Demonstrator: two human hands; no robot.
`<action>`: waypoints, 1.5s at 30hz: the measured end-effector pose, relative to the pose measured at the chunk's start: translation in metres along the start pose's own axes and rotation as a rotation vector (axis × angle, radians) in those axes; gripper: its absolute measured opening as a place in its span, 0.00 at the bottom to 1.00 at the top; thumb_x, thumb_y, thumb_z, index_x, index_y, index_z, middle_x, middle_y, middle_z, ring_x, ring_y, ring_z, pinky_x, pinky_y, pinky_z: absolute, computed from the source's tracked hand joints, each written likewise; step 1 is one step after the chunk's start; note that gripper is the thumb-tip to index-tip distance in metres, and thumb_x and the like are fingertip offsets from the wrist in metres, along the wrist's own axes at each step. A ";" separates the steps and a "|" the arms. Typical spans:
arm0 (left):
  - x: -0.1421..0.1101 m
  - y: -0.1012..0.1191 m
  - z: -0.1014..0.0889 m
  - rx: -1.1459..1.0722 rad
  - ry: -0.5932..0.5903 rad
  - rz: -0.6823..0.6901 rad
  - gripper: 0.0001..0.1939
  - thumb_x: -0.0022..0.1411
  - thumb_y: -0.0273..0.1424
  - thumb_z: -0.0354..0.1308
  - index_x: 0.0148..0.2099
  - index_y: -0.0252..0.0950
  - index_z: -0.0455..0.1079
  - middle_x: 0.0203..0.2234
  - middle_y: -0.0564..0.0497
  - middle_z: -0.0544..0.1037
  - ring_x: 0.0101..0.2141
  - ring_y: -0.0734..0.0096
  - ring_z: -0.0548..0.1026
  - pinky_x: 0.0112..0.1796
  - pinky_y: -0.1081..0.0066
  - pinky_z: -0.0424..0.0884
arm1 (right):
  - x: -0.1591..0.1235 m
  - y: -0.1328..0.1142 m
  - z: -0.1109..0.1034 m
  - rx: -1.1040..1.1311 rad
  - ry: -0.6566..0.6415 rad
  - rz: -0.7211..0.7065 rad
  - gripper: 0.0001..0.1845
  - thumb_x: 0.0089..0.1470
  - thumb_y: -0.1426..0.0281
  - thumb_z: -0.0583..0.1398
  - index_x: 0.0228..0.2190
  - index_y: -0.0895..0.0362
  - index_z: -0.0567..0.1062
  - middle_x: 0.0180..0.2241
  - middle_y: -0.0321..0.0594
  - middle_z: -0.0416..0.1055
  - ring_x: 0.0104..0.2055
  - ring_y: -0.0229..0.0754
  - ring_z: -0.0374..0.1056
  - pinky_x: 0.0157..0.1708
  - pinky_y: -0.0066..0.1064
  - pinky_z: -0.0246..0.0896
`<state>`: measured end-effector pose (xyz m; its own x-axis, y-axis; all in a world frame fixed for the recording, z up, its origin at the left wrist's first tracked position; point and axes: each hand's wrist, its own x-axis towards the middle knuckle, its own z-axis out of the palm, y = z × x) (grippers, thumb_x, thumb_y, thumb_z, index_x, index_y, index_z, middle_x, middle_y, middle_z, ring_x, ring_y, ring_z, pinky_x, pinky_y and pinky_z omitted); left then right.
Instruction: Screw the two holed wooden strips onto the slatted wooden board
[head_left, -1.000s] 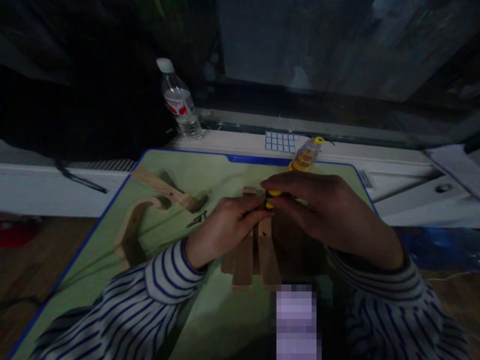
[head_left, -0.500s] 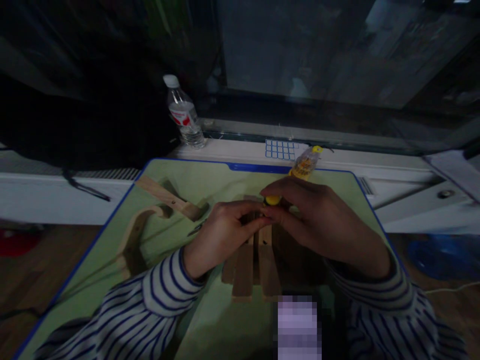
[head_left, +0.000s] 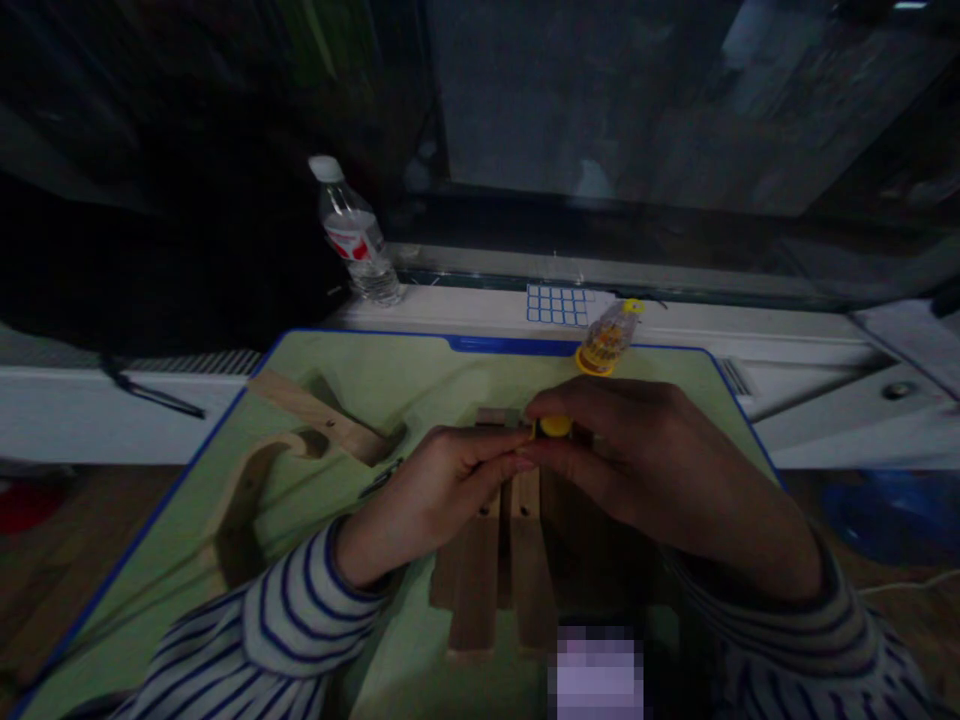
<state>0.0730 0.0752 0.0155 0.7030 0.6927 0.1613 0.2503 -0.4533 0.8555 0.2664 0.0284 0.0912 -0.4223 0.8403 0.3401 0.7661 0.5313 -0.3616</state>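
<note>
Above two wooden slats, my right hand (head_left: 637, 450) is closed round a small thing with a rounded yellow end (head_left: 555, 427). The rest of it is hidden by my fingers. My left hand (head_left: 439, 480) pinches at the same spot, its fingertips touching those of the right; what they hold, if anything, is too small to make out. Below the hands lie a left wooden slat (head_left: 475, 590) and a right wooden slat (head_left: 534, 590), side by side, each with a dark hole. More wood shows dimly beneath them.
On the green, blue-edged table (head_left: 390, 360), a curved wooden piece (head_left: 240, 495) and a straight wooden piece (head_left: 322, 418) lie at left, near dark metal bits (head_left: 381, 478). A water bottle (head_left: 356, 240) and a yellow-capped bottle (head_left: 609, 338) stand behind.
The view has shifted a little, so the table and bottles sit slightly lower. Both hands stay together over the slats, and the yellow end has turned to show more of its face.
</note>
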 end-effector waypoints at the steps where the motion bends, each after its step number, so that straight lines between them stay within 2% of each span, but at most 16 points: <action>1: 0.000 0.000 -0.001 0.000 -0.012 -0.007 0.12 0.67 0.31 0.51 0.38 0.36 0.76 0.27 0.55 0.79 0.27 0.77 0.75 0.26 0.79 0.70 | 0.000 0.000 0.000 -0.011 -0.006 0.003 0.11 0.59 0.64 0.58 0.41 0.55 0.73 0.35 0.37 0.77 0.35 0.40 0.74 0.33 0.30 0.63; 5: -0.001 0.002 -0.001 0.078 0.059 -0.009 0.09 0.65 0.31 0.54 0.37 0.37 0.76 0.25 0.56 0.79 0.25 0.77 0.74 0.25 0.80 0.69 | 0.000 -0.001 0.000 -0.043 -0.017 0.016 0.10 0.60 0.64 0.57 0.41 0.55 0.73 0.36 0.39 0.77 0.35 0.41 0.73 0.33 0.30 0.62; 11: 0.001 0.006 0.002 0.206 0.217 0.072 0.09 0.61 0.32 0.60 0.43 0.42 0.77 0.29 0.55 0.81 0.25 0.76 0.75 0.27 0.79 0.71 | 0.001 -0.001 0.000 -0.020 -0.028 0.015 0.12 0.61 0.63 0.56 0.40 0.56 0.73 0.35 0.38 0.77 0.35 0.41 0.73 0.33 0.31 0.64; 13: 0.001 0.007 0.003 0.207 0.215 0.073 0.08 0.61 0.32 0.59 0.43 0.42 0.77 0.29 0.55 0.81 0.26 0.75 0.76 0.27 0.79 0.71 | 0.000 0.000 -0.002 0.021 -0.014 -0.004 0.15 0.61 0.63 0.56 0.46 0.57 0.72 0.40 0.40 0.77 0.39 0.41 0.73 0.37 0.31 0.66; 15: 0.001 0.007 0.002 0.194 0.192 0.062 0.08 0.62 0.33 0.58 0.42 0.42 0.77 0.27 0.56 0.81 0.24 0.75 0.76 0.26 0.78 0.71 | -0.002 0.001 -0.004 0.090 -0.009 -0.037 0.18 0.61 0.67 0.56 0.52 0.58 0.69 0.47 0.42 0.75 0.45 0.40 0.72 0.44 0.30 0.66; 17: 0.001 0.007 0.001 0.185 0.175 0.047 0.07 0.62 0.33 0.58 0.40 0.43 0.78 0.25 0.57 0.80 0.24 0.75 0.75 0.26 0.78 0.71 | -0.003 0.002 -0.007 0.150 -0.020 -0.072 0.18 0.60 0.73 0.55 0.52 0.58 0.68 0.50 0.40 0.74 0.48 0.37 0.71 0.48 0.27 0.64; 19: 0.000 0.007 0.001 0.176 0.155 0.028 0.07 0.62 0.33 0.58 0.40 0.44 0.77 0.25 0.58 0.80 0.24 0.75 0.75 0.27 0.78 0.71 | -0.003 0.002 -0.008 0.166 -0.032 -0.086 0.16 0.59 0.76 0.55 0.48 0.56 0.72 0.48 0.38 0.75 0.47 0.36 0.71 0.47 0.26 0.65; 23: 0.000 0.005 -0.001 0.101 0.080 -0.014 0.08 0.64 0.31 0.56 0.37 0.42 0.77 0.25 0.59 0.79 0.25 0.77 0.75 0.27 0.79 0.70 | -0.001 0.002 -0.008 0.104 -0.032 -0.048 0.10 0.58 0.74 0.57 0.41 0.55 0.75 0.42 0.38 0.77 0.41 0.38 0.73 0.41 0.28 0.67; 26: 0.001 0.004 -0.003 0.039 0.006 -0.040 0.12 0.66 0.31 0.53 0.32 0.39 0.75 0.23 0.58 0.78 0.24 0.78 0.74 0.24 0.80 0.68 | 0.000 0.000 -0.008 0.045 -0.042 -0.021 0.08 0.59 0.71 0.58 0.40 0.56 0.75 0.38 0.38 0.77 0.38 0.39 0.73 0.38 0.30 0.67; 30: 0.002 0.005 -0.005 0.009 -0.069 -0.083 0.13 0.67 0.31 0.50 0.35 0.38 0.75 0.24 0.57 0.78 0.24 0.79 0.74 0.24 0.81 0.68 | 0.000 -0.003 -0.007 -0.015 -0.039 0.004 0.08 0.59 0.68 0.59 0.40 0.56 0.74 0.36 0.38 0.77 0.37 0.40 0.73 0.37 0.31 0.66; 32: 0.002 0.008 -0.004 0.038 -0.035 -0.077 0.11 0.67 0.31 0.51 0.37 0.38 0.76 0.26 0.58 0.79 0.26 0.79 0.75 0.27 0.81 0.69 | 0.001 -0.003 -0.006 -0.030 -0.036 0.013 0.08 0.59 0.67 0.58 0.40 0.56 0.74 0.36 0.37 0.77 0.37 0.40 0.73 0.37 0.31 0.66; 35: 0.000 0.012 -0.002 0.131 0.086 -0.036 0.07 0.63 0.32 0.57 0.40 0.40 0.76 0.29 0.58 0.80 0.27 0.78 0.76 0.29 0.81 0.69 | 0.001 -0.003 -0.006 -0.030 -0.032 0.012 0.09 0.61 0.66 0.56 0.39 0.56 0.74 0.36 0.37 0.77 0.37 0.40 0.73 0.36 0.30 0.65; 37: 0.000 0.014 -0.001 0.194 0.145 -0.006 0.07 0.62 0.33 0.59 0.42 0.41 0.76 0.29 0.58 0.80 0.27 0.78 0.76 0.29 0.80 0.69 | 0.000 -0.003 -0.006 -0.020 -0.034 0.007 0.10 0.61 0.65 0.56 0.40 0.55 0.74 0.37 0.37 0.77 0.37 0.39 0.73 0.36 0.30 0.65; 42: 0.000 0.016 -0.003 0.282 0.135 0.012 0.08 0.63 0.33 0.57 0.36 0.39 0.77 0.23 0.57 0.79 0.22 0.77 0.74 0.25 0.79 0.67 | -0.002 -0.002 -0.008 0.052 -0.026 -0.090 0.15 0.60 0.71 0.56 0.49 0.59 0.70 0.48 0.40 0.75 0.47 0.38 0.71 0.46 0.27 0.64; 45: 0.000 0.015 -0.004 0.260 0.116 0.006 0.09 0.64 0.34 0.56 0.36 0.39 0.77 0.23 0.57 0.79 0.22 0.76 0.74 0.24 0.79 0.67 | -0.003 -0.001 -0.008 0.083 -0.040 -0.128 0.14 0.60 0.76 0.55 0.47 0.58 0.72 0.47 0.39 0.75 0.46 0.36 0.72 0.45 0.24 0.64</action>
<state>0.0738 0.0706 0.0304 0.6276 0.7424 0.2344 0.4194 -0.5761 0.7016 0.2708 0.0249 0.0977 -0.5341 0.7680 0.3535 0.6628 0.6399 -0.3889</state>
